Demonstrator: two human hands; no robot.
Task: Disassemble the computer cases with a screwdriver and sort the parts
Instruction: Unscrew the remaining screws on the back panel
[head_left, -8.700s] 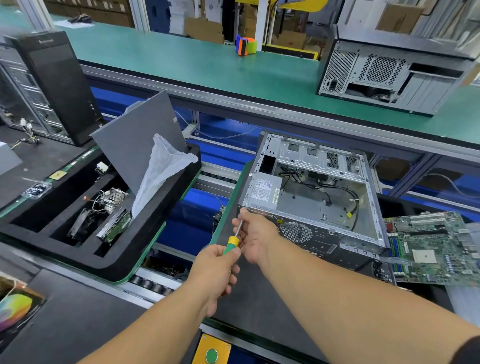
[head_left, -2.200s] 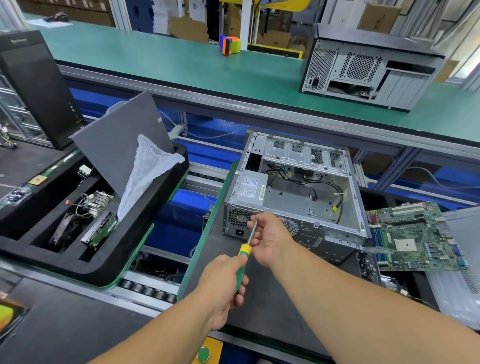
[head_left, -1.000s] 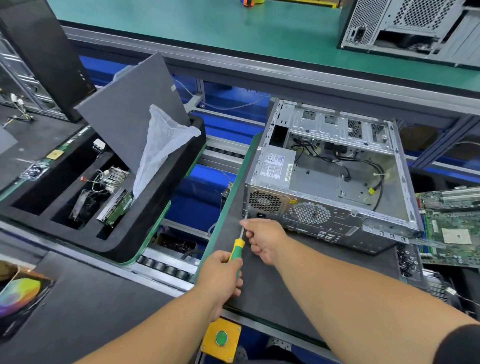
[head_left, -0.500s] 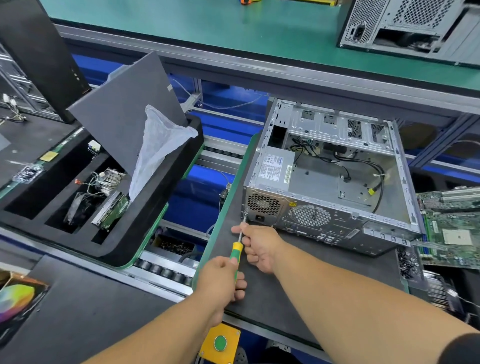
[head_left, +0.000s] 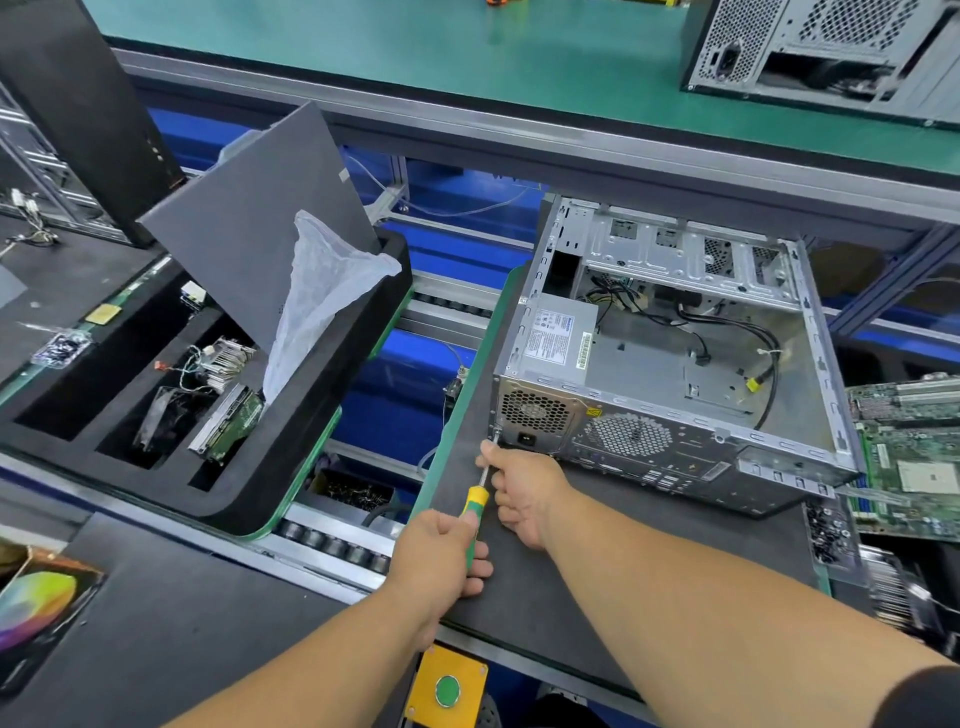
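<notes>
Here, left hand (head_left: 441, 558): curled round the green-and-yellow handle of the screwdriver (head_left: 477, 501), gripping it from below.
Right hand (head_left: 522, 491): fingers pinched on the screwdriver's bare metal shaft, just above the handle.
Screwdriver tip: set against the lower left corner of the rear panel, beside the power supply (head_left: 558, 345) grille.
Computer case (head_left: 670, 358): lies on its side on a dark mat (head_left: 597, 561), open face up; black cables loop across the bare metal floor inside.
Motherboard (head_left: 906, 457): green, lying flat just to the right of the case, partly cut off by the frame edge.
Foam tray (head_left: 249, 499): black, to the left across a roller conveyor (head_left: 332, 545); its slots hold a hard drive, a heatsink and other removed parts.
Grey panel (head_left: 260, 223): leans tilted in the tray, a clear plastic bag (head_left: 324, 306) draped in front of it.
Second case (head_left: 826, 49): stands on the green bench (head_left: 467, 52) behind.
Yellow button box (head_left: 448, 686): at the near edge, with a green button.
</notes>
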